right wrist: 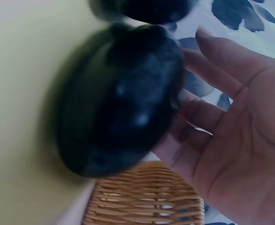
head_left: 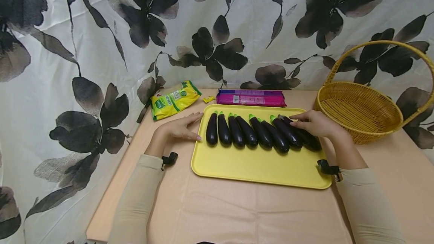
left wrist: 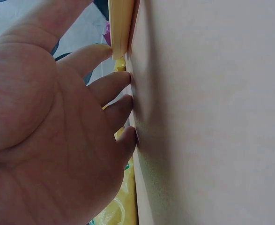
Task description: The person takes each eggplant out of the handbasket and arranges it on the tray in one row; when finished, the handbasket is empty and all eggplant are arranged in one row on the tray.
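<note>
Several dark purple eggplants point(head_left: 251, 131) with green stems lie in a row on a yellow tray point(head_left: 254, 165). At the tray's left edge is my left hand point(head_left: 174, 129), its thumb at the rim. The left wrist view shows that palm point(left wrist: 57, 122) with fingers loosely spread and their tips at the tabletop. My right hand point(head_left: 317, 123) reaches over the tray's right side to the rightmost eggplant point(head_left: 306, 138). In the right wrist view, the fingers point(right wrist: 200, 112) extend against or just behind that eggplant point(right wrist: 123, 108), and the thumb stands apart from it.
A yellow wicker basket point(head_left: 359, 104) with a tall handle stands right of the tray. Behind the tray lie a purple-pink package point(head_left: 251, 98), a yellow-green packet point(head_left: 176, 99) and a small yellow wrapped piece point(head_left: 208, 99). A floral curtain point(head_left: 210, 29) hangs along the back.
</note>
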A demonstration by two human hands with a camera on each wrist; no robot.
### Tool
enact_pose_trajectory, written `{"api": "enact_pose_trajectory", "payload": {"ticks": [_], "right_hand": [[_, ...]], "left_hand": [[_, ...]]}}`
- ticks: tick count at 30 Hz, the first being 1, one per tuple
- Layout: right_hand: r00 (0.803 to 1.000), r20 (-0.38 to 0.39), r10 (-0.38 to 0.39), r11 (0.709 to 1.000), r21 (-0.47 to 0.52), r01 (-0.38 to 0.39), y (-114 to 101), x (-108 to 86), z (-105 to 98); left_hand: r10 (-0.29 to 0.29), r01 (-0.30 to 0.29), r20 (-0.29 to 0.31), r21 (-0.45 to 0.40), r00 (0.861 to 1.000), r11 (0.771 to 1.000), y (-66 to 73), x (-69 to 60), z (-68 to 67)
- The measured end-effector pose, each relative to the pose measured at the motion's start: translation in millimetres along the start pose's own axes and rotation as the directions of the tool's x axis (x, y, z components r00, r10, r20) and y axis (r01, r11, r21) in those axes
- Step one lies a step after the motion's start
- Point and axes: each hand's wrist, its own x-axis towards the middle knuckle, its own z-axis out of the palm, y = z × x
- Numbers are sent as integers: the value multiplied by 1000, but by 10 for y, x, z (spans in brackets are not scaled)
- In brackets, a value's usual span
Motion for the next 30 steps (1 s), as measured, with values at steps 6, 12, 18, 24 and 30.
{"api": "enact_pose_trajectory", "payload": {"ticks": [6,12,18,24,30], "right_hand": [[998,69,-7,1000,12,6,-25,-70,-89],[993,119,-12,999,38,8,-42,-106,-97],[988,156,11,997,72,-22,-63,-122,-100],[981,192,16,994,100,-36,-59,-121,-114],[975,222,25,985,161,-62,-69,-118,-113]], "left_hand": [[-4,4,-2,-4,1000,1000,-2,-3,-6],[-4,4,0,-8,1000,1000,1,-8,-4],[-3,3,-5,0,1000,1000,-3,-6,-4],[5,-5,-12,9,1000,1000,-15,3,-2],[-7,7,-6,6,1000,1000,-1,-13,-8]]}}
